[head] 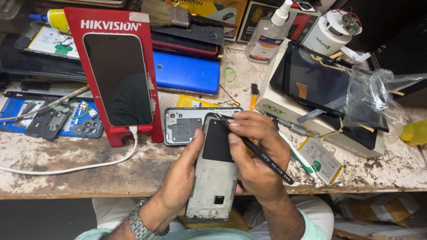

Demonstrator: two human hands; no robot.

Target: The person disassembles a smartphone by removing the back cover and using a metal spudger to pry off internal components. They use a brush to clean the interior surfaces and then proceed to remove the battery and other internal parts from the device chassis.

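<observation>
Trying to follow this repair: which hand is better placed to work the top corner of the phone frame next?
Probably the right hand: it holds the black tweezers with the tips at the top corner of the phone frame. The left hand grips the frame's side, steadying it.

Left hand (180, 175): palm turned inward, thumb raised along 1 edge of what it gripped, fingers wrapped behind, out of sight
Left wrist: bent slightly, forearm rose from the lower left
Right hand (253, 146): curled, thumb and forefinger pinched together near the top, knuckles upward
Right forearm: came up from the lower right, angled inward
</observation>
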